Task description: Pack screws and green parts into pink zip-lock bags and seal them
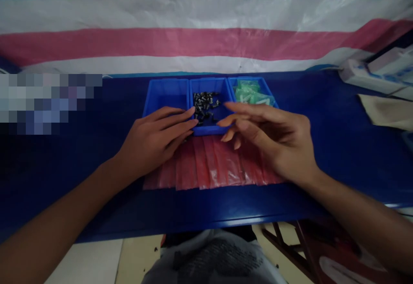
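Your left hand [153,140] and your right hand [271,140], open and empty

Nearest you, red translucent plastic sleeves [209,163] lie fanned on the dark blue table [226,215]. Your left hand rests flat-fingered over them, fingertips reaching the middle blue plastic bin [209,125]; your right hand hovers just beside it, fingers loosely curved. That bin holds small black parts [204,105]; green packets [253,92] lie in the bin to its right.

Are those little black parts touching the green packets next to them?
Apart: the head view shows the small black parts in the middle blue tray, the green packets in the next tray, with walls between.
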The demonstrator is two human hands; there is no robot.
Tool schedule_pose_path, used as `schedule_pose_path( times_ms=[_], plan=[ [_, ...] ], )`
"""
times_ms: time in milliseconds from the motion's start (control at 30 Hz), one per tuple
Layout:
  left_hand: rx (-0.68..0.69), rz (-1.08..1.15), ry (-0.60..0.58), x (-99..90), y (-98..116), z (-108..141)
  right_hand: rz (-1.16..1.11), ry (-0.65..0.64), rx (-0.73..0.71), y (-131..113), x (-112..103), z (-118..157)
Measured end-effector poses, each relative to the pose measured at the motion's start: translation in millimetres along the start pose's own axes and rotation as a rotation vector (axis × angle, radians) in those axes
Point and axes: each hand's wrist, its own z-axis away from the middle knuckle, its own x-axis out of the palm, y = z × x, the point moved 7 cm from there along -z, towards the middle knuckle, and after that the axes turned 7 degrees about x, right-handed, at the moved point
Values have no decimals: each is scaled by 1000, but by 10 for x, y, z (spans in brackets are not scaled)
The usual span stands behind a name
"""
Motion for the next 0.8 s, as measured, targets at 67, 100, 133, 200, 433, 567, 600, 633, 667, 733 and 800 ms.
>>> schedule_pose_path(
  times_ms=[67,100,133,200,433,567,600,633,667,733,800],
  plan=[
    [-31,59,-15,9,-36,4,364,-50,-304,-195,80,32],
    [-46,88,-24,15,-54,6,534,-99,-480,-285,171,61],
    [-61,112,-31,18,-71,9,675,-147,-647,-351,274,88],
    [-100,151,-42,22,-106,21,917,-254,-888,-390,510,92],
    [-110,161,7,-26,-116,60,1348,-581,-1126,-154,1158,-99],
    [-94,149,-14,-10,-105,54,1351,-583,-1222,-56,1200,-73],
    [-98,154,-16,-8,-104,50,1343,-561,-1250,-45,1190,-68],
    [-99,161,-15,-10,-100,44,1336,-540,-1277,-36,1179,-67],
    [-102,169,-13,-13,-97,38,1334,-523,-1300,-30,1169,-70],
    [-123,191,-12,-21,-101,29,1329,-492,-1335,-39,1143,-86],
    [-137,216,-8,-32,-104,20,1282,-445,-1360,-104,1088,-89]
  ],
)
